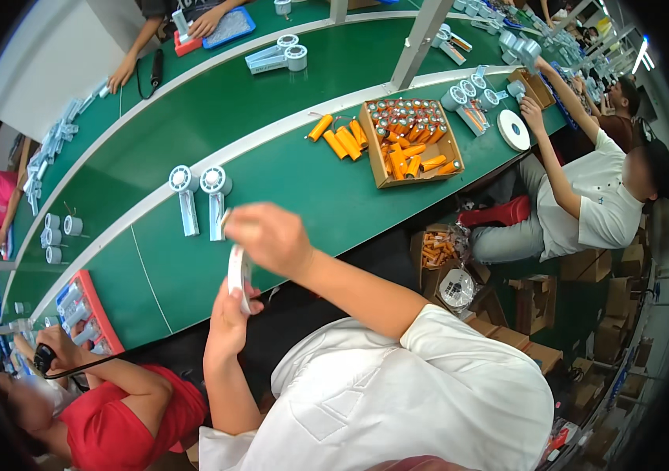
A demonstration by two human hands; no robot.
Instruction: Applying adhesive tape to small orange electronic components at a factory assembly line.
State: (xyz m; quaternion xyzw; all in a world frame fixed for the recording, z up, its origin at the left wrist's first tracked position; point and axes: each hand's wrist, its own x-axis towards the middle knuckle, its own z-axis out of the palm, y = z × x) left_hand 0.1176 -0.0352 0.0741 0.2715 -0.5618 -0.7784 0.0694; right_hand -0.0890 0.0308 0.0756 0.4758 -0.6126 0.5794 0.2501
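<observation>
My left hand (229, 320) is closed round the edge of a narrow white roll (235, 268), probably of tape or stickers, tilted nearly edge-on. Just above it, my right hand (273, 240) is pinched and slightly blurred. A small pale bit shows at its fingertips, too small to name. Beyond the hands, two light-blue handheld fans (215, 182) lie side by side on the green table (295, 188), their round heads pointing away and their handle shells open.
At the right, a cardboard box (417, 179) holds orange cylindrical batteries; several loose batteries (345, 141) lie beside it. Further right are more fan parts (472, 98) and a white reel (513, 129). Co-workers sit on both sides. A metal post (421, 47) rises beyond the box.
</observation>
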